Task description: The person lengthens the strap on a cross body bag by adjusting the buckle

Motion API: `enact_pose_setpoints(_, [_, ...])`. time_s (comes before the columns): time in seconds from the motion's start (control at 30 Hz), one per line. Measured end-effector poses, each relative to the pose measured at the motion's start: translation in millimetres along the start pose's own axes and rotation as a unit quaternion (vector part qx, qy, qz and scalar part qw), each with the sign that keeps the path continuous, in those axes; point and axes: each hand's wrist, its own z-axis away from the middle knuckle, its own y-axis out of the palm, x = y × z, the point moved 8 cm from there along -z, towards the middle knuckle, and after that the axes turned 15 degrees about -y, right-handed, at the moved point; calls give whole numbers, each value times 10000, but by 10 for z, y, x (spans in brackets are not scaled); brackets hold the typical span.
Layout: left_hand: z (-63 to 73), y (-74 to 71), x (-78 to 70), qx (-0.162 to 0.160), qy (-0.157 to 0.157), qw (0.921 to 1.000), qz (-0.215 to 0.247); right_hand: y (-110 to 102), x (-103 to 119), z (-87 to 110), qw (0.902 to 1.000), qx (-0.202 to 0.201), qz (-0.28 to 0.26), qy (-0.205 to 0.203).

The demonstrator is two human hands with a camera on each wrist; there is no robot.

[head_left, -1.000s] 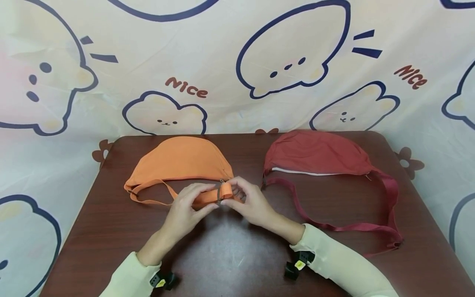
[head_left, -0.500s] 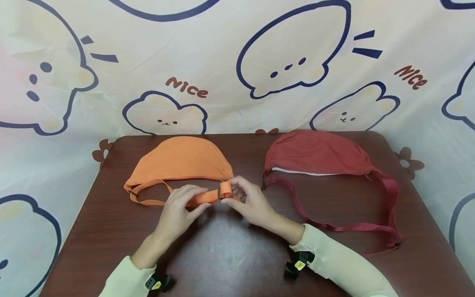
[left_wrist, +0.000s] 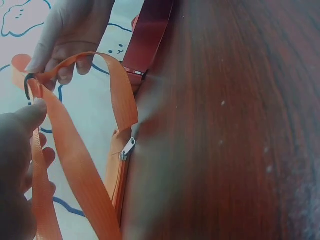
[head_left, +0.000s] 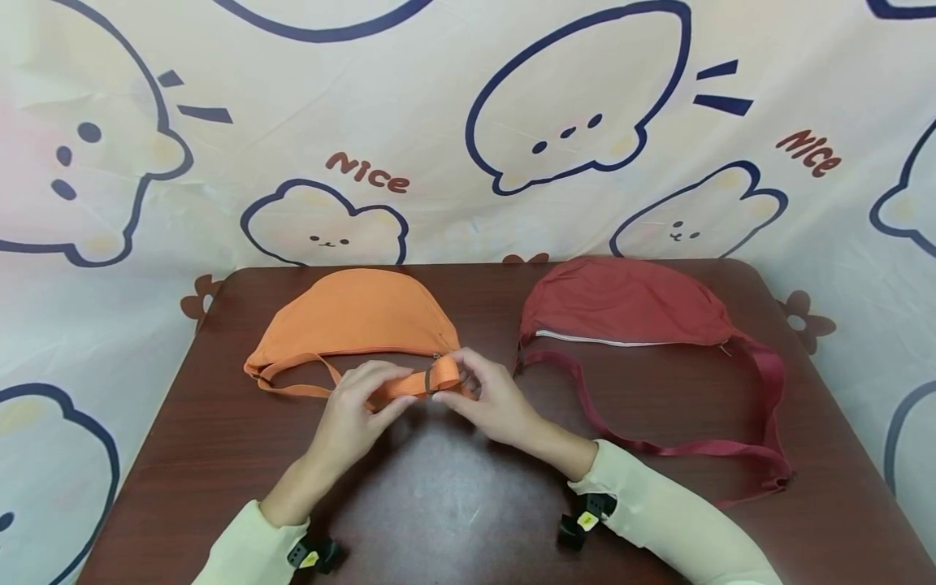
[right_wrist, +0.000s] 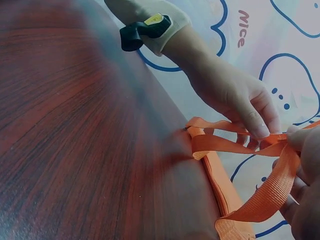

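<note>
The left hand [head_left: 351,413] pinches a flat orange strap [head_left: 397,387] between thumb and fingers, and the right hand [head_left: 493,396] pinches the same strap at a small loop beside its dark slider [left_wrist: 28,86]. Between the two hands the strap runs left to right, roughly along the tabletop's near edge and rising slightly toward the right, with the loop at its right end; the left wrist view shows further lengths of it hanging below the fingers. The strap belongs to an orange bag [head_left: 358,315] just beyond the hands, lying near the far edge of the tabletop [head_left: 453,512], toward the far left corner. Its long axis goes left to right, the rounded side toward the far edge and the straight zipped side toward the near one; a metal zip pull [left_wrist: 129,145] shows at one end. Toward the far right corner a red bag [head_left: 621,302] lies the same way round, its strap [head_left: 772,390] looping out toward the right edge. The tabletop is dark, reddish wood grain with a pale glare near the middle. Behind it hangs pale cloth [head_left: 439,89] printed with blue-outlined cartoon figures, brown flowers and "Nice".
</note>
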Motion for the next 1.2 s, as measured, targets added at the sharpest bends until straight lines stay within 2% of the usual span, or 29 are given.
enact_pose_setpoints(0.37, [-15,0,-16,89,21,9998,181,92,10,-33,9993,339,-146,31])
enact_pose_setpoints(0.7, [-8,7,-13,173,82,9994,282,185,14,-92,9949,896,465,23])
enact_pose_setpoints(1.0, [3,10,2,174,9,9995,280,199,26,-145,9919,996,781,-107])
enact_pose_setpoints(1.2, [-3,17,8,228,-23,9994,254,181,4,-150,9922,1052,670,-15])
